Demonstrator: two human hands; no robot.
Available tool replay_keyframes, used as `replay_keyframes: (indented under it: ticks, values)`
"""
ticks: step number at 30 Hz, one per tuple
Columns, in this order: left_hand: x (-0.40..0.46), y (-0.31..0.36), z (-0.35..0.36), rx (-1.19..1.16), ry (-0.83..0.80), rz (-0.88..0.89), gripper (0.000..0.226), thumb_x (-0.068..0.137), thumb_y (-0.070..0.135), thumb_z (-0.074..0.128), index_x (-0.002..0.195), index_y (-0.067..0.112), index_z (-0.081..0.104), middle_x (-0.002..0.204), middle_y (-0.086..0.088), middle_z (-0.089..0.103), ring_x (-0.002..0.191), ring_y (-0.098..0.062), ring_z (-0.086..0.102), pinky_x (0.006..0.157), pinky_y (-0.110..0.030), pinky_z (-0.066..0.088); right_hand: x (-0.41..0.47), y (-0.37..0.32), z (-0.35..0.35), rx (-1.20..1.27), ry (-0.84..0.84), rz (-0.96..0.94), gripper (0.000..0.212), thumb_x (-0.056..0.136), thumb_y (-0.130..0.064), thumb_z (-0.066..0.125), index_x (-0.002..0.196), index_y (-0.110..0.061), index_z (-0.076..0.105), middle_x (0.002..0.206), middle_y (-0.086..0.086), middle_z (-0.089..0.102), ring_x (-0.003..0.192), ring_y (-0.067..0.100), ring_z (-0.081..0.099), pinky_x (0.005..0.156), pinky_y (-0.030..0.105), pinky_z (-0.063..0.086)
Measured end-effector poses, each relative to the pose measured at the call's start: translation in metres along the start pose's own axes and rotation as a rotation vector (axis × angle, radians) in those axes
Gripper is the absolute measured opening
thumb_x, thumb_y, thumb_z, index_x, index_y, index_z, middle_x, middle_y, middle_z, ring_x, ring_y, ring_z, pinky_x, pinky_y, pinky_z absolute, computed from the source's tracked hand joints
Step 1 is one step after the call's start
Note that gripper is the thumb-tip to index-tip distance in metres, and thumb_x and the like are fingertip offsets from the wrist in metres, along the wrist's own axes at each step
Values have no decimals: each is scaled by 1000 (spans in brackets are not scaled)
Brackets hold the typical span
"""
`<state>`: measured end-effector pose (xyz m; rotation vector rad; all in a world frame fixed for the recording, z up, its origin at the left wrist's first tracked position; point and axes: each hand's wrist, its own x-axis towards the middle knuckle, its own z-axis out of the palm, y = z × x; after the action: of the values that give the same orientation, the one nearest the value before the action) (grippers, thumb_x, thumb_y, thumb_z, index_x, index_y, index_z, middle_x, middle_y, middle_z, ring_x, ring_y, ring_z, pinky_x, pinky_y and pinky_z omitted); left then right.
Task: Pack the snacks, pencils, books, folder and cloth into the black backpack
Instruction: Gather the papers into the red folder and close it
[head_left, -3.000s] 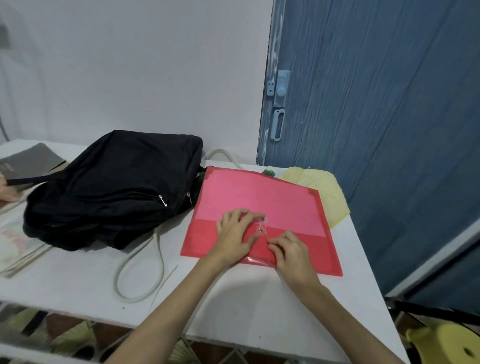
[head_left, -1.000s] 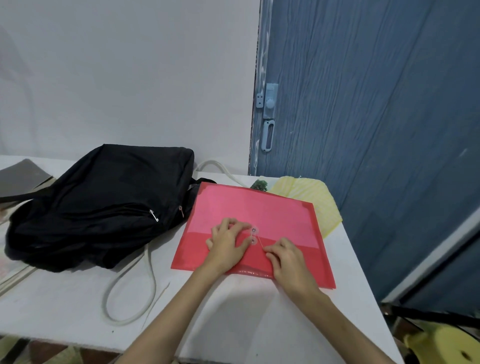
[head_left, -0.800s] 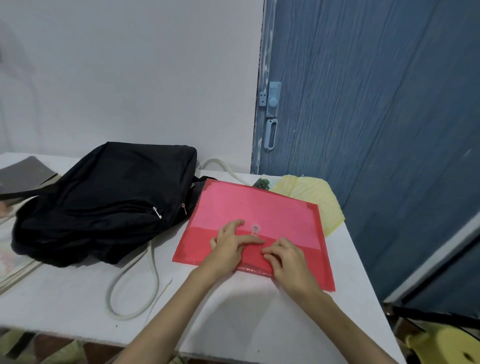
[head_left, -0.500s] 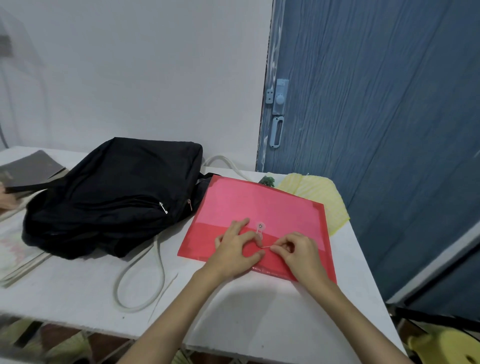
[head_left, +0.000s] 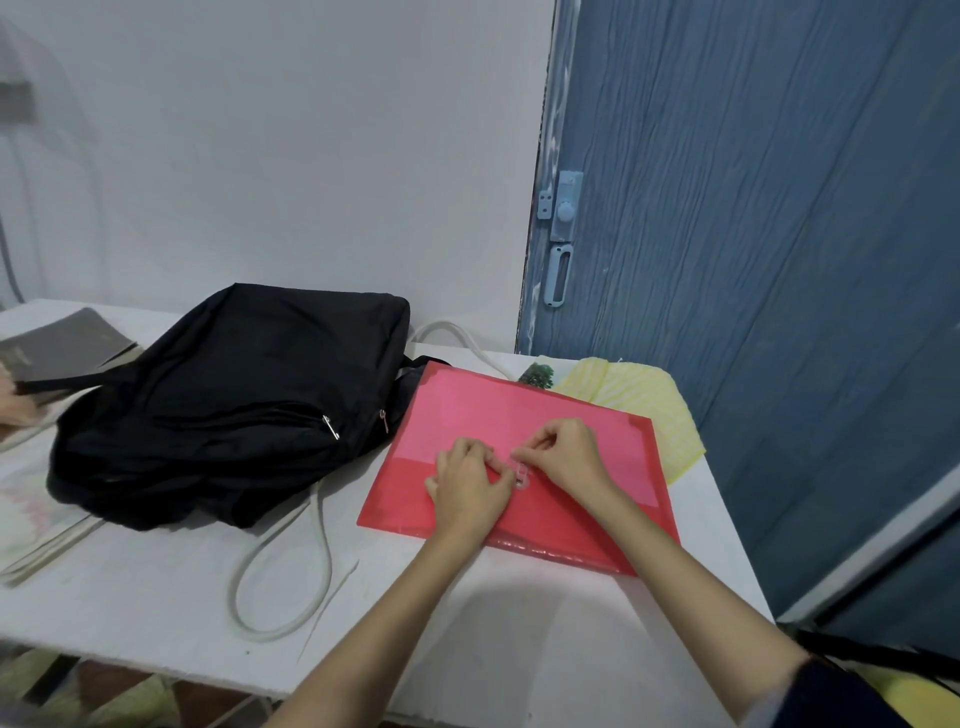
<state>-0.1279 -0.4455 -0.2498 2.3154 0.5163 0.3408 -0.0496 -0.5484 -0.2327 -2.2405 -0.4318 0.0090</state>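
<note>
On a white counter (head_left: 519, 623) beside a blue door, a red folder (head_left: 582, 415) lay flat, its left edge just beside a black backpack (head_left: 223, 395) that lay on its side, seemingly zipped shut. The left hand (head_left: 467, 488) pressed down on the folder's flap, fingers curled, next to a small round clasp (head_left: 521, 480). The right hand (head_left: 566, 452) pinched what looked like the thin closure string just above that clasp; the string itself was too fine to see clearly. A yellow cloth (head_left: 660, 410) lay partly under the folder's far corner. A grey book (head_left: 62, 343) sat at the far left. The string could slip from the pinch or wind loosely, likely letting the flap open during packing. Lifting the folder might also drag the cloth.
</note>
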Motion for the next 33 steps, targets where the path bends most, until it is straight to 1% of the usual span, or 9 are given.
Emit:
replay_keyframes:
  ticks: [3,6,11,17,21,26,29,31,33]
  values:
    - [8,2,-3,34,-20,-53,14,81,40,60,78,27,54,113,6,51,114,-18,41,89,-37,32,11,-1,1,-14,-58,37,15,70,-12,80,77,1,75,77,17,73,40,-9,51,49,6,37]
    - [13,0,-5,43,-34,-77,21,80,47,62,78,29,53,110,5,53,112,-20,44,91,-38,34,19,-1,1,-33,-85,68,17,71,-12,80,81,1,75,83,17,73,39,-11,49,46,5,36]
    - [13,-6,-2,22,-10,-68,26,79,54,62,80,30,53,108,5,54,109,-19,47,90,-36,34,20,6,-8,-104,-81,144,20,74,-14,78,83,3,74,87,15,73,59,7,52,51,19,35]
    - [10,-5,1,44,16,-29,20,83,49,60,89,30,57,111,8,53,112,-17,43,86,-33,30,-13,17,-15,-77,3,130,13,77,-10,74,75,3,72,52,-7,51,49,-1,43,47,7,38]
    - [4,-4,4,29,34,128,12,89,35,57,100,33,61,112,10,51,110,-17,39,80,-28,21,-37,19,-6,-26,21,56,12,79,-11,72,72,-2,71,54,-8,53,50,0,45,52,14,35]
    - [3,-5,3,179,-158,395,37,97,18,40,113,43,62,131,11,40,120,-15,26,72,-25,9,-41,27,-8,68,-20,40,16,81,-9,69,67,-16,68,59,-14,55,48,-5,51,54,7,38]
    - [9,-13,-5,240,-261,473,44,95,11,37,116,42,61,140,11,36,128,-15,22,84,-25,10,-39,35,-13,127,-49,66,27,80,-10,71,63,-29,61,63,-15,58,53,-13,53,58,5,40]
    - [13,-20,-12,282,-302,531,46,95,12,36,119,44,58,142,12,35,128,-15,23,90,-28,14,-36,42,-17,159,-47,86,25,82,-11,70,67,-29,61,66,-13,59,56,-6,55,63,7,42]
    - [17,-28,-16,317,-316,588,46,94,20,29,122,45,56,143,11,37,127,-16,27,94,-29,18,-33,48,-19,203,-28,124,19,83,-13,68,72,-26,62,71,-6,62,67,7,58,74,25,50]
